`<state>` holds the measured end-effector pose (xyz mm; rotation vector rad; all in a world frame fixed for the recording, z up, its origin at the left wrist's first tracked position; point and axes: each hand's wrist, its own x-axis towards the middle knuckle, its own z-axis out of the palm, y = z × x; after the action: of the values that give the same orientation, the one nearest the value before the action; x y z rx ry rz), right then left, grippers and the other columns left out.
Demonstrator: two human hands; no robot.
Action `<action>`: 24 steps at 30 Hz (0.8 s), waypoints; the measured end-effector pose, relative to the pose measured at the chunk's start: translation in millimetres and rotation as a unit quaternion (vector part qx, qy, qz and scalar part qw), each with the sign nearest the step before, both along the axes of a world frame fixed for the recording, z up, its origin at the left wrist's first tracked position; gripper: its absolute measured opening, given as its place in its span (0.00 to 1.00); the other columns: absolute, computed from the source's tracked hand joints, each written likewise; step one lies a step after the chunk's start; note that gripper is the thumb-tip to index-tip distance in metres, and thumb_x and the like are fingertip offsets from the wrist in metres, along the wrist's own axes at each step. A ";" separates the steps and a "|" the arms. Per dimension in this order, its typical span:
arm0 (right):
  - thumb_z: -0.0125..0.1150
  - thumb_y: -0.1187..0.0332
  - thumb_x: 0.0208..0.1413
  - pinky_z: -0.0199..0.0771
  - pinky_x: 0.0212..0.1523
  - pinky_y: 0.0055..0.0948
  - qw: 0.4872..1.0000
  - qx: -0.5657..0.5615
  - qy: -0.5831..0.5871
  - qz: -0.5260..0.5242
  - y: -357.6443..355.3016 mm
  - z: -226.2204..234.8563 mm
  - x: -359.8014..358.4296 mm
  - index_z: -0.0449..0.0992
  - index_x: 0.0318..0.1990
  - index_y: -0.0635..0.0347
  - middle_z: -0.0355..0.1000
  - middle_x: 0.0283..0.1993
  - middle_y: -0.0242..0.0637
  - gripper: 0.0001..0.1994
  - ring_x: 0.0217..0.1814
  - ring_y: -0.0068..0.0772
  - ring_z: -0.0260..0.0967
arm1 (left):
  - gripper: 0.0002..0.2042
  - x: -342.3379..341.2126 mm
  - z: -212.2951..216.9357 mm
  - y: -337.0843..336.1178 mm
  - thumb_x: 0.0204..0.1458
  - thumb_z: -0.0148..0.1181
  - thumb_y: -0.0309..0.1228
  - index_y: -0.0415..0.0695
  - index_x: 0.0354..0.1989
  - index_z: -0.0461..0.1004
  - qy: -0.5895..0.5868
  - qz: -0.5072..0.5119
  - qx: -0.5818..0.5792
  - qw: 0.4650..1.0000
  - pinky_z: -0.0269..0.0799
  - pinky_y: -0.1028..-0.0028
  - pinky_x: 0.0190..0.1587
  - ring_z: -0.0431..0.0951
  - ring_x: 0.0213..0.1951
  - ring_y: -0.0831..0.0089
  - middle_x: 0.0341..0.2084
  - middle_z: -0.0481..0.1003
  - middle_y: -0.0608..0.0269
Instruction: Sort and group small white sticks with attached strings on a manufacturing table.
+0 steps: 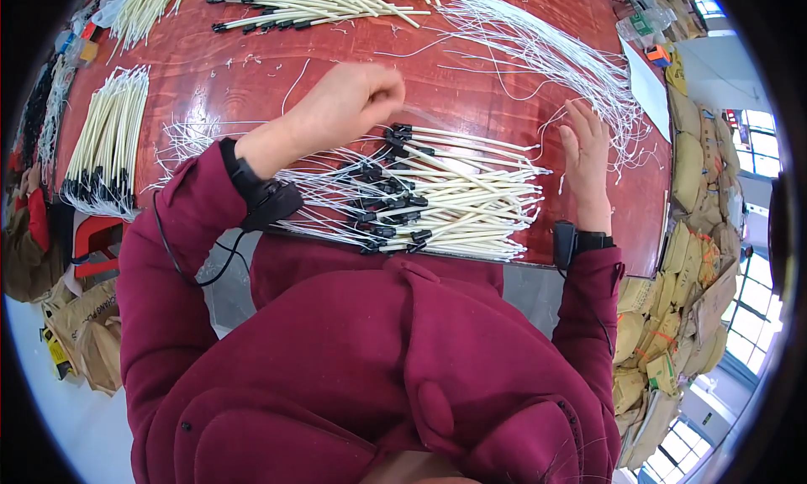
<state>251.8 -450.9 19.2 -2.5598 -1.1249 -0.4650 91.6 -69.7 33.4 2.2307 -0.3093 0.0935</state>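
On the red wooden table, a pile of cream-coloured sleeved wires [471, 198] lies in front of me, with black connectors on their left ends and thin white leads running further left. Above its left part my left hand [357, 97] is raised, fingers curled together. A faint blurred pale streak extends rightward from its fingertips; what they grip cannot be made out. My right hand [586, 152] is just right of the pile, with thumb and fingers apart. A thin white wire curves close to its fingertips, and I see nothing held in it.
A long bundle of thin white wires [546, 47] spreads across the far right. More cream wires [311, 1] lie at the back, and another bundle [109, 131] at the left. White paper [646, 89] lies by the right edge. Stacked sacks [685, 265] stand beyond the table.
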 end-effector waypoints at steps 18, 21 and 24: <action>0.55 0.54 0.62 0.60 0.64 0.42 0.983 -0.080 0.098 0.137 48.0 -6.4 -48.9 0.73 0.63 0.61 0.68 0.68 0.42 0.26 0.61 0.48 0.63 | 0.05 2.8 -30.3 31.1 0.53 0.58 0.29 0.40 0.34 0.74 0.005 0.159 0.182 0.970 0.73 0.53 0.39 0.79 0.37 0.47 0.30 0.78 0.49; 0.55 0.56 0.61 0.60 0.64 0.43 0.981 -0.078 0.099 0.148 47.2 -5.5 -46.2 0.73 0.62 0.63 0.67 0.68 0.42 0.26 0.61 0.48 0.63 | 0.05 3.3 -34.8 29.8 0.53 0.59 0.29 0.41 0.34 0.74 0.007 0.152 0.195 0.969 0.73 0.53 0.39 0.79 0.37 0.47 0.30 0.78 0.49; 0.56 0.59 0.60 0.61 0.64 0.43 0.981 -0.074 0.123 0.134 46.8 -2.4 -48.7 0.73 0.61 0.66 0.68 0.68 0.42 0.25 0.62 0.49 0.63 | 0.05 2.5 -32.6 32.4 0.53 0.60 0.29 0.41 0.33 0.74 0.034 0.159 0.209 0.964 0.73 0.53 0.39 0.79 0.37 0.47 0.30 0.79 0.49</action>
<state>203.1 -404.1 16.7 -2.4486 -1.4248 0.0005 94.1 -37.3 0.8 2.6822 0.0823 0.1328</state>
